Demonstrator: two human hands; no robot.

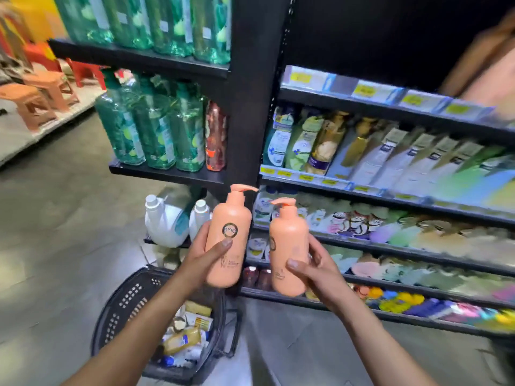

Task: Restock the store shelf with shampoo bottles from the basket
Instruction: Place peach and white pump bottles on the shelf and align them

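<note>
I hold two peach-orange pump shampoo bottles upright in front of the shelving. My left hand (203, 254) grips the taller left bottle (230, 235) with the thumb across its label. My right hand (315, 271) grips the right bottle (288, 246) from its right side. Below them on the floor stands the black basket (122, 307), with several small bottles and boxes inside. The store shelf (390, 190) on the right carries rows of shampoo bottles and sachets.
A black end-cap shelf (167, 174) at left holds green bottles, with white jugs (164, 221) beneath. Orange plastic stools (41, 90) stand far left across the grey floor aisle. Another person's arm (485, 59) shows at the top right.
</note>
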